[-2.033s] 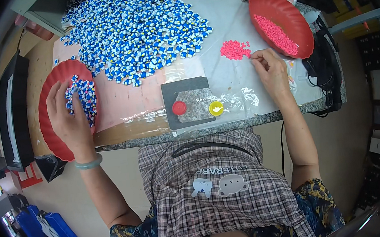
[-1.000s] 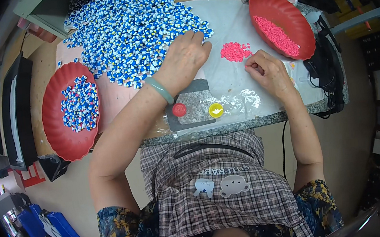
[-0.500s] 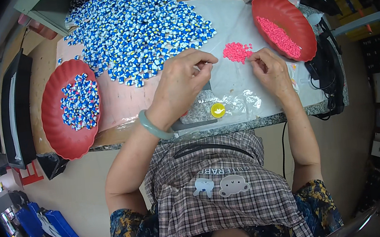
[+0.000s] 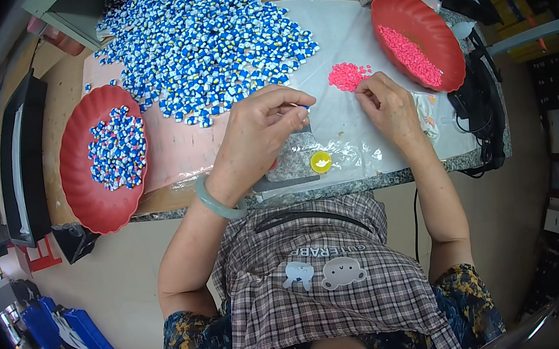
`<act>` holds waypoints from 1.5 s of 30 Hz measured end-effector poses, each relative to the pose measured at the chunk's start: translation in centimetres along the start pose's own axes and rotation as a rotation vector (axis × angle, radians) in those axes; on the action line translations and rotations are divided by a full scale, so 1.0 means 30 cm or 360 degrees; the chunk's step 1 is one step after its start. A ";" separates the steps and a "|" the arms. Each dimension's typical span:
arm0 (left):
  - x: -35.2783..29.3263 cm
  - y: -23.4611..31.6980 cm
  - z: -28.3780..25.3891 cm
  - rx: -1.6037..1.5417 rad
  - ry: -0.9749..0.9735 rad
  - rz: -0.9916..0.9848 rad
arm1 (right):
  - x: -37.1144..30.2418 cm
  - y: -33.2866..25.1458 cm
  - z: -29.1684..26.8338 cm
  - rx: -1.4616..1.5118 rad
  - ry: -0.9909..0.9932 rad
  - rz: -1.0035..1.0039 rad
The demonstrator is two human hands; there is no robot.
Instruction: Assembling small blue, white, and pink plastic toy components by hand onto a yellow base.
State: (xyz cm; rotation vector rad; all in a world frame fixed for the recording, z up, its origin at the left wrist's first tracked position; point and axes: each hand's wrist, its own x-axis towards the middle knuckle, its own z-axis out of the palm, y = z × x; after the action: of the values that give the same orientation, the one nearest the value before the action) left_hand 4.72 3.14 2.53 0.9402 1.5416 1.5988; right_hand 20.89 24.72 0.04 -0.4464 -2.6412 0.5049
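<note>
My left hand (image 4: 264, 129), a pale green bangle (image 4: 219, 199) on its wrist, is closed in a pinch. A small blue-and-white piece (image 4: 306, 109) shows at its fingertips. My right hand (image 4: 388, 108) is pinched at the lower edge of a small heap of pink bits (image 4: 345, 76); whatever lies between its fingertips is too small to make out. Beyond my left hand spreads a big pile of blue-and-white pieces (image 4: 202, 42), some with yellow spots. A round yellow cap (image 4: 321, 162) holding something white sits near the table's front edge.
On the left, a red scalloped bowl (image 4: 80, 180) holds blue-and-white pieces, some showing pink. Another red bowl (image 4: 441, 32) at the right holds pink bits. Clear plastic sheeting (image 4: 359, 145) covers part of the tabletop. Black cables (image 4: 476, 117) lie at the right edge.
My left hand has shifted slightly left and down, and the blue-and-white piece now shows at its fingertips. My right hand has moved a little left, its fingertips drawing below the pink heap.
</note>
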 end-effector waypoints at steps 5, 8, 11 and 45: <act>-0.012 -0.007 0.001 -0.0074 0.0009 -0.0121 | 0.012 0.011 0.000 -0.0036 -0.0048 -0.0050; -0.017 -0.005 0.010 -0.0131 -0.0013 -0.0145 | 0.006 0.013 -0.020 0.0140 -0.0039 0.0023; -0.019 0.002 0.019 -0.0223 -0.0007 -0.0174 | -0.011 0.002 -0.022 0.0747 -0.0060 0.0393; -0.067 0.025 0.087 0.0154 -0.0153 0.0022 | -0.034 -0.245 -0.105 0.1417 -0.0517 0.0318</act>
State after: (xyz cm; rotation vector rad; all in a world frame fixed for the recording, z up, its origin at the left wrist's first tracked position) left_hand 7.99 2.60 3.27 1.0668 1.5597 1.4774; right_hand 21.52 18.72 5.37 -0.3467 -2.3204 1.8212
